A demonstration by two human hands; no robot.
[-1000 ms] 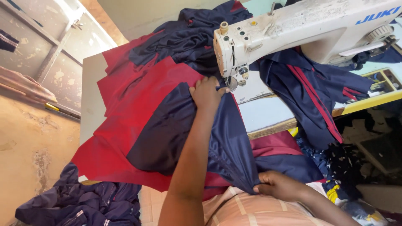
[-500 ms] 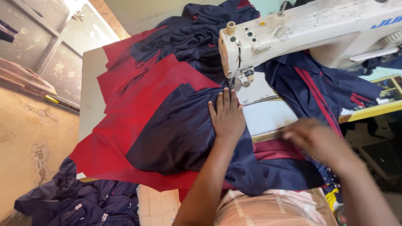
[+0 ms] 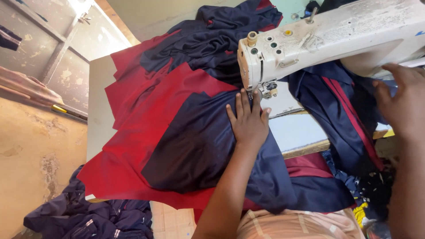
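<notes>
bench (image 3: 98,110): red panels (image 3: 133,146) spread | left hand (image 3: 249,121): flat, fingers spread, pressing navy fabric (image 3: 195,146) at sewing machine (image 3: 327,40) foot (seam looks unfinished) | right hand (image 3: 400,102): open, holding nothing, near machine's right end

Person: bare forearms, no sleeves; left hand (image 3: 249,121) and right hand (image 3: 400,99) ringless (peach striped garment below the forearms).

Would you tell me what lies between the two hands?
In the head view, bare machine bed and navy-red fabric lie between left hand and right hand.
</notes>
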